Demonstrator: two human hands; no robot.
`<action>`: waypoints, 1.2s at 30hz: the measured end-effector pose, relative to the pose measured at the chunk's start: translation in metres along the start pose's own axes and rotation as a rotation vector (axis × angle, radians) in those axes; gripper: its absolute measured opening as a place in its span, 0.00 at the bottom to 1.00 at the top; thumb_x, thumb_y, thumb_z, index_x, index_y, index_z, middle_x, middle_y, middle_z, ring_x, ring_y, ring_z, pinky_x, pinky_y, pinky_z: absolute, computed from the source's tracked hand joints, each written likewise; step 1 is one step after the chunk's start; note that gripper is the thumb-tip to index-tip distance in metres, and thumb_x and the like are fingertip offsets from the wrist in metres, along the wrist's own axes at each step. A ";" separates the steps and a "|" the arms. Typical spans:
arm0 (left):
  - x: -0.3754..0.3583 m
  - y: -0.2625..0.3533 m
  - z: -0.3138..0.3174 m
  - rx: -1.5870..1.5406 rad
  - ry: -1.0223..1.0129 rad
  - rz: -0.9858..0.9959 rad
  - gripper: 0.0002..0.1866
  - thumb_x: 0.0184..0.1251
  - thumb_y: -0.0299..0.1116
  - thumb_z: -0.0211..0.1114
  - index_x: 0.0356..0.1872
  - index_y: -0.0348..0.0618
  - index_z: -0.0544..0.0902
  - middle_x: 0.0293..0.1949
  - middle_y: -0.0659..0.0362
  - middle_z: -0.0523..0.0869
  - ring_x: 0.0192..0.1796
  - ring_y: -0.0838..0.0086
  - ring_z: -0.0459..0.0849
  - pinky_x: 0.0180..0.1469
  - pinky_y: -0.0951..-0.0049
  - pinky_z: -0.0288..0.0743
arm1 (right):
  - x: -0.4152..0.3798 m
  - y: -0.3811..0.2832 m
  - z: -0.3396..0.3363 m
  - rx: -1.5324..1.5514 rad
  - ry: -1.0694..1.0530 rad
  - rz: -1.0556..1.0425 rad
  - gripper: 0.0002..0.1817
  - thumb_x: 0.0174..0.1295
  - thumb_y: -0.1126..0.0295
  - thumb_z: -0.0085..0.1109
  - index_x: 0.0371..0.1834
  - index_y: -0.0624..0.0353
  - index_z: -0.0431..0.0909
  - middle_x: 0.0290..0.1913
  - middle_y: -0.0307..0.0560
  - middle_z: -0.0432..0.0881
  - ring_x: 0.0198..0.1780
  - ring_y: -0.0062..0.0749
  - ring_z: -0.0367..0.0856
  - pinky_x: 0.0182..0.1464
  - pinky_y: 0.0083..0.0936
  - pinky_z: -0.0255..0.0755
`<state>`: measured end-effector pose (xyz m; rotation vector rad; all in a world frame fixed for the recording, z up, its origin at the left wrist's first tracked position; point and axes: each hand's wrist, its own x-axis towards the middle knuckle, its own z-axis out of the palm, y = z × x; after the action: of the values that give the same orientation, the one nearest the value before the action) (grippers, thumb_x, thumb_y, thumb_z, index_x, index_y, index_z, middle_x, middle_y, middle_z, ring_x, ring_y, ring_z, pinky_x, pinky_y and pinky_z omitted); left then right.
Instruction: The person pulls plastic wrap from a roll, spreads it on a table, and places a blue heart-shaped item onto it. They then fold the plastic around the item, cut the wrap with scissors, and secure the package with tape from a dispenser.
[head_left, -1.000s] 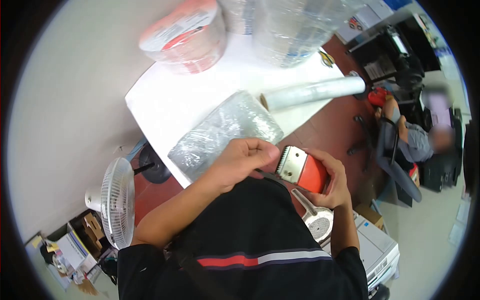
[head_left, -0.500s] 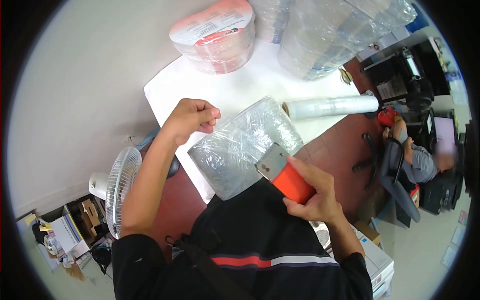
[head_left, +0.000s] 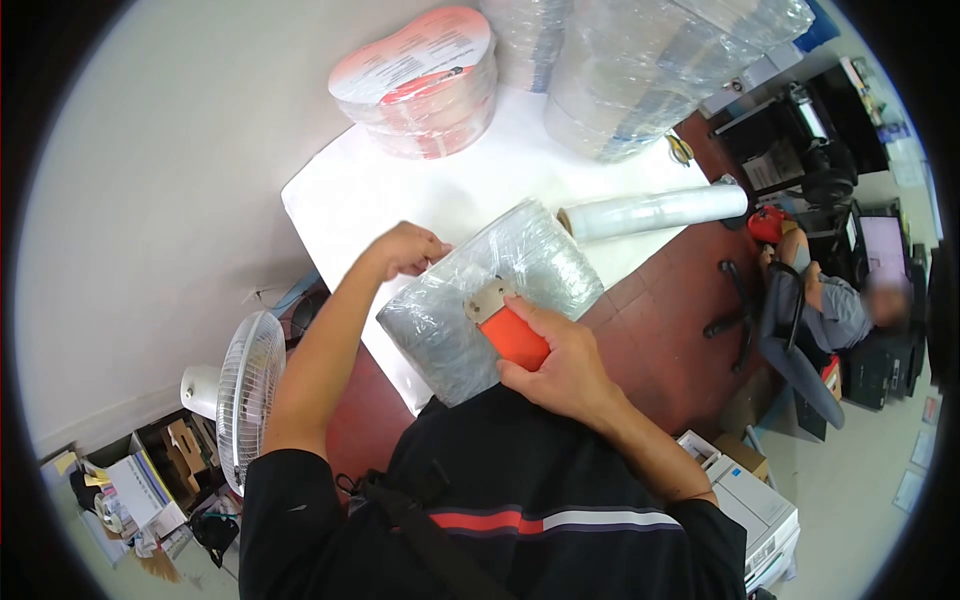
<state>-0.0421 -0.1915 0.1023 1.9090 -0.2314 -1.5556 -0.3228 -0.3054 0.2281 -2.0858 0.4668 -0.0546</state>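
Note:
A block-shaped package (head_left: 440, 335) wrapped in clear plastic film lies on the white table close to my body, its long side slanting. My right hand (head_left: 562, 365) is closed round a red tool with a flat metal plate, which looks like a tape dispenser (head_left: 515, 338). The metal end is over the package's upper face; whether it touches cannot be told. At the package's far left edge is my left hand (head_left: 408, 250), fingers pinched together. What they hold, if anything, is too small to make out.
A film roll (head_left: 655, 210) lies right of the package, with yellow-handled scissors (head_left: 680, 150) beyond. Wrapped stacks (head_left: 420, 115) and larger wrapped bundles (head_left: 640, 90) stand at the table's back. A fan (head_left: 250, 385) stands left; a person sits in an office chair (head_left: 790, 340) at right.
My right hand has moved the red tape dispenser left and away from my body, over the package. My left hand has come down and right to the package's far edge.

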 end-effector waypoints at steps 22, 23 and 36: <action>-0.064 -0.006 0.050 0.354 0.168 0.615 0.26 0.73 0.45 0.59 0.66 0.42 0.78 0.53 0.43 0.87 0.57 0.49 0.84 0.61 0.59 0.74 | -0.024 0.009 -0.002 -0.192 0.082 -0.112 0.39 0.45 0.66 0.71 0.68 0.53 0.76 0.34 0.55 0.79 0.34 0.50 0.82 0.39 0.38 0.78; -0.061 -0.005 0.049 0.179 0.094 0.508 0.26 0.74 0.47 0.58 0.64 0.40 0.80 0.53 0.47 0.88 0.56 0.53 0.85 0.62 0.63 0.73 | -0.025 0.011 -0.002 -0.202 0.100 -0.111 0.39 0.45 0.66 0.71 0.68 0.52 0.76 0.34 0.54 0.78 0.34 0.50 0.82 0.39 0.38 0.78; -0.054 0.018 0.070 0.916 0.414 0.420 0.36 0.79 0.60 0.38 0.60 0.36 0.80 0.56 0.40 0.84 0.59 0.45 0.82 0.63 0.53 0.72 | -0.030 0.023 0.004 -0.204 0.231 -0.160 0.37 0.45 0.66 0.69 0.66 0.53 0.77 0.30 0.53 0.78 0.30 0.49 0.81 0.36 0.38 0.77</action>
<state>-0.1175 -0.2038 0.1511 2.5611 -1.2285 -0.7713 -0.3567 -0.3020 0.2110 -2.3270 0.4581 -0.3590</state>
